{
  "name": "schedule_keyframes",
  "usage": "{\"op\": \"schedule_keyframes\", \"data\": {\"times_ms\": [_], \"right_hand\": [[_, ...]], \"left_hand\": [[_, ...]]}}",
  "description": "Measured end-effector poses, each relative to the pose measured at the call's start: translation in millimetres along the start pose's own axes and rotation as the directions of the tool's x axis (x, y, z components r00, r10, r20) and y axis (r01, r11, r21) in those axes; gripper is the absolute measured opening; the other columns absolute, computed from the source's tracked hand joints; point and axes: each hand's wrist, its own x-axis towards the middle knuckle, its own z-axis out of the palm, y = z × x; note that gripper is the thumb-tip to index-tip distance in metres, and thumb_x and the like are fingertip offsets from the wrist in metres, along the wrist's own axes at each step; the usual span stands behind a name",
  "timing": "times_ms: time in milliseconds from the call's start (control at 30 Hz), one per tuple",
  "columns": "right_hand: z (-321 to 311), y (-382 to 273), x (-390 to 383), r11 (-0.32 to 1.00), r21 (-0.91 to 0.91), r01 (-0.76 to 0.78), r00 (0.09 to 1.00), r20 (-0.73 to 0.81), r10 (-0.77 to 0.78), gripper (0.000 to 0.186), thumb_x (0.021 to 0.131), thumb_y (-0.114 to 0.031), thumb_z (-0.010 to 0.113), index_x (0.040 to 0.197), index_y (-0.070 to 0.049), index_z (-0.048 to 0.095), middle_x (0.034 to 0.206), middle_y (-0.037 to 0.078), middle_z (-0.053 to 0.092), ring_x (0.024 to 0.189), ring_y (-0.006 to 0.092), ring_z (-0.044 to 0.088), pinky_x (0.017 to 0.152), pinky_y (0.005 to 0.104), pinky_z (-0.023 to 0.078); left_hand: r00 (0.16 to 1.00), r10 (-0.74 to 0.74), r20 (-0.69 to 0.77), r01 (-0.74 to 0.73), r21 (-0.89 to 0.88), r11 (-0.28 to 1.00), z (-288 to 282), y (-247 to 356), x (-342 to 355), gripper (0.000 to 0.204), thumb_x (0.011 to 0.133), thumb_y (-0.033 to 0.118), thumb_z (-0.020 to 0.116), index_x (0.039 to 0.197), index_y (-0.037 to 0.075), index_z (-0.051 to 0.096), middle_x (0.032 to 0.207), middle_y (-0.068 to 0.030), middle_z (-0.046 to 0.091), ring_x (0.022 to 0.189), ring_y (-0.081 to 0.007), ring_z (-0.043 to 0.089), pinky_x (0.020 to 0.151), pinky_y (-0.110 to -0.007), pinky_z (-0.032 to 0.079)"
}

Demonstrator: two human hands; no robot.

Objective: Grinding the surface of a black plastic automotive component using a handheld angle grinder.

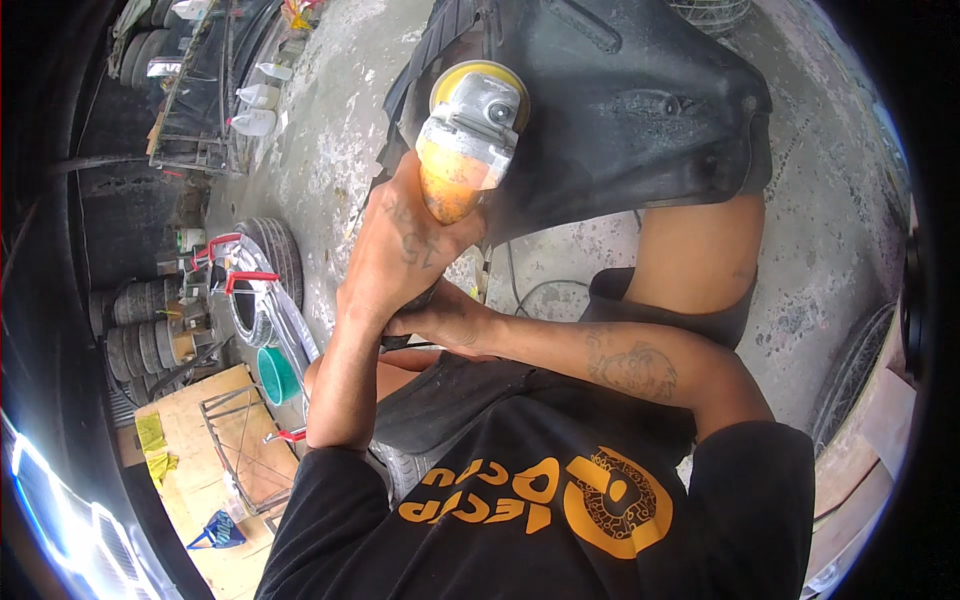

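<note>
"Grey, blotchy concrete floor [345, 90] all round. What's over on the left?"

"White plastic jugs [257, 97] at the far left, then a tyre [287, 255] lying nearer, a green bucket [278, 375] nearer again, and a pale wooden board [215, 395] at the near left."

"And the work itself?"

"A big black moulded panel [610, 130], far side, centre to right. Its near right edge overlaps the person's bare leg [700, 250]."

"Where's the grinder?"

"The orange and silver grinder [455, 172] is just left of centre, its yellow-rimmed disc [447, 90] pointing to the far side, over the panel's left part. I can't tell whether the disc touches the panel."

"How are the hands on it?"

"The left hand [410, 240] wraps the orange body from the left, back of the hand up, thumb along the right side. Its other fingers are mostly hidden, so I can't tell how they're spaced."

"Right hand?"

"The right hand [447, 322] crosses in from the right, nearer than the left one and partly behind that wrist. It's curled round the grinder's dark rear end, fingers partly hidden."
</note>
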Motion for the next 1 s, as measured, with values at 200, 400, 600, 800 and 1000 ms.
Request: {"op": "schedule_keyframes", "data": {"times_ms": [200, 400, 600, 800, 1000], "right_hand": [[-1.4, -0.2, 1.1, 1.0, -0.022, 0.002, 1.0, 0.003, -0.002, 0.071, 0.081, -0.018, 0.089, 0.137, -0.001, 0.05, 0.128, 0.009, 0.065, 0.122, 0.0191, 0.062, 0.106, 0.0367, 0.052], [1.1, -1.0, 0.1, 1.0, 0.012, -0.002, 1.0, 0.004, 0.002, 0.071, 0.08, -0.017, 0.089, 0.138, -0.002, 0.05, 0.127, 0.008, 0.065, 0.122, 0.0196, 0.062, 0.106, 0.0372, 0.052], [-6.7, 9.1, 1.4, 1.0, 0.027, -0.005, 1.0, 0.015, 0.004, 0.076, 0.08, -0.014, 0.088, 0.142, -0.003, 0.044, 0.132, 0.009, 0.06, 0.127, 0.021, 0.059, 0.107, 0.0384, 0.052], [-4.6, 5.7, 1.2, 1.0, 0.023, 0.003, 1.0, 0.013, -0.004, 0.077, 0.08, -0.015, 0.088, 0.142, -0.003, 0.044, 0.131, 0.008, 0.061, 0.127, 0.0205, 0.059, 0.108, 0.038, 0.051], [-6.7, 6.4, -0.3, 1.0, -0.011, -0.027, 1.0, -0.007, 0.027, 0.074, 0.08, -0.014, 0.088, 0.141, -0.003, 0.046, 0.13, 0.008, 0.063, 0.126, 0.0198, 0.06, 0.108, 0.0373, 0.051]], "left_hand": [[0.995, -0.087, -0.044, 0.087, -0.012, 0.996, -3.4, 8.4, -2.6, 0.048, 0.077, 0.017, 0.079, 0.116, -0.004, 0.061, 0.095, -0.0266, 0.074, 0.092, -0.0416, 0.075, 0.082, -0.045, 0.057], [1.0, 0.01, -0.018, -0.009, 0.032, 0.999, -2.7, 2.8, -0.7, 0.049, 0.077, 0.019, 0.08, 0.115, -0.004, 0.061, 0.094, -0.0274, 0.073, 0.092, -0.0422, 0.075, 0.082, -0.045, 0.057], [1.0, 0.004, -0.012, -0.003, 0.025, 1.0, 0.0, 4.8, -0.9, 0.049, 0.077, 0.019, 0.08, 0.115, -0.005, 0.06, 0.096, -0.0276, 0.073, 0.093, -0.0423, 0.074, 0.082, -0.045, 0.056], [1.0, 0.022, -0.017, -0.022, 0.003, 1.0, 0.3, 1.9, -1.3, 0.05, 0.078, 0.019, 0.081, 0.117, -0.005, 0.06, 0.096, -0.027, 0.074, 0.094, -0.0425, 0.074, 0.082, -0.045, 0.056], [1.0, 0.019, -0.002, -0.019, -0.016, 1.0, 1.4, 3.3, -0.5, 0.05, 0.079, 0.019, 0.081, 0.117, -0.004, 0.06, 0.096, -0.0261, 0.074, 0.094, -0.0423, 0.075, 0.082, -0.045, 0.057]]}}
